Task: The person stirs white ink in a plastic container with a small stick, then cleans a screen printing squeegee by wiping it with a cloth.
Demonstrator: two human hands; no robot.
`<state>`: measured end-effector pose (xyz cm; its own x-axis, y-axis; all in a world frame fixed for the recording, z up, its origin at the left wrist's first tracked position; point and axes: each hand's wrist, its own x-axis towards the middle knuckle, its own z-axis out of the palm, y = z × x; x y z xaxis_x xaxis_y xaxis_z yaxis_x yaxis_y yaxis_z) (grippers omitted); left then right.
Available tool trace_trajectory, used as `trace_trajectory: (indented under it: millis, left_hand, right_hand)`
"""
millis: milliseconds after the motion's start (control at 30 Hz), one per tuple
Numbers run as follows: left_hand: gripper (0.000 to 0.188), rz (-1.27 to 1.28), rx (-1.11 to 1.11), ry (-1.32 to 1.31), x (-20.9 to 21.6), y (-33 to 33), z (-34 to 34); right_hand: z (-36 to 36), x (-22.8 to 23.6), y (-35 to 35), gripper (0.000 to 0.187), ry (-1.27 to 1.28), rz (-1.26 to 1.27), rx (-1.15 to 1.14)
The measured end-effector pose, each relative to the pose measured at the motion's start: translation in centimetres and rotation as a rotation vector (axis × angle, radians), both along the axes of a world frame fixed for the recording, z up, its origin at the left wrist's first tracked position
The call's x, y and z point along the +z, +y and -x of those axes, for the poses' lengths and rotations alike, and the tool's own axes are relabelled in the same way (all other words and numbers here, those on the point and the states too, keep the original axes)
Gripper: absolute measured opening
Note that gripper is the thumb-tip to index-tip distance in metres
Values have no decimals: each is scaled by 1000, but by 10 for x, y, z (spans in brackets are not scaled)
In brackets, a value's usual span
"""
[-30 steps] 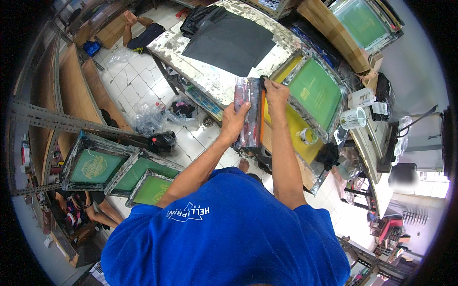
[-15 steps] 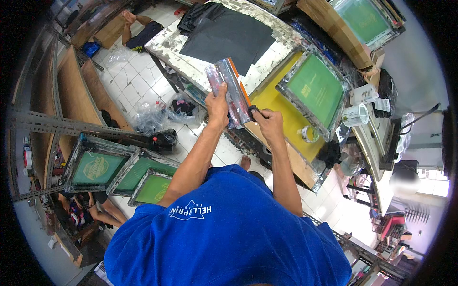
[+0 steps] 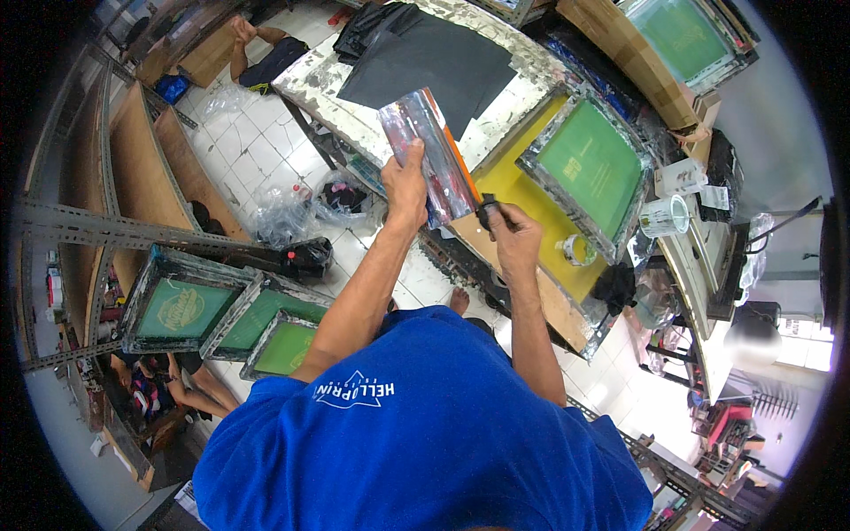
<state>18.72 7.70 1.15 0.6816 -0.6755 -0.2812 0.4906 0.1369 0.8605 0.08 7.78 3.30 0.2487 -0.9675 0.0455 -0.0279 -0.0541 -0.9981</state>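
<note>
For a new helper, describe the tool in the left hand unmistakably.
Find the stained white table. Nearer the person, the left hand grips a flat, smeared tool. Unlike the dark sheets beyond, it has an orange strip along one long edge.

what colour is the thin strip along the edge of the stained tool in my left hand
The thin strip is orange; the head view shows it best.

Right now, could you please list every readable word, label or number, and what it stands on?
Places only, wording omitted:
Blue shirt: white lettering, upside down, legible.
Leftmost green printing screen: pale emblem, lettering blurred.
Green printing screen by the yellow surface: pale print, too small.
Upper-right printing screen: pale mark, blurred.
</note>
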Motion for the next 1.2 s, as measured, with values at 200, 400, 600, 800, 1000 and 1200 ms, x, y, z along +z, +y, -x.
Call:
trace_trajectory:
  millis: [200,400,600,800,1000,1200]
  left_hand:
    - [34,-135,-7,-180,-4,1,8]
    - [34,-141,-175,-237,-8,14,30]
    - [38,-91,-301,-291,-9,22,60]
    - [39,-114,-261,-258,-10,20,45]
    - [37,-195,-333,-370,-6,22,55]
    - [31,-136,-172,-195,9,16,45]
  right_hand:
    - [5,-9,-8,13,283,212,102]
    - [-11,-2,-27,16,368,276,-7]
    - [-28,1,-102,29,375,259,-176]
    - [-40,19,-68,34,302,143,-122]
    - [-42,17,-105,38,325,234,-244]
    - [-39,19,-65,36,455,195,-93]
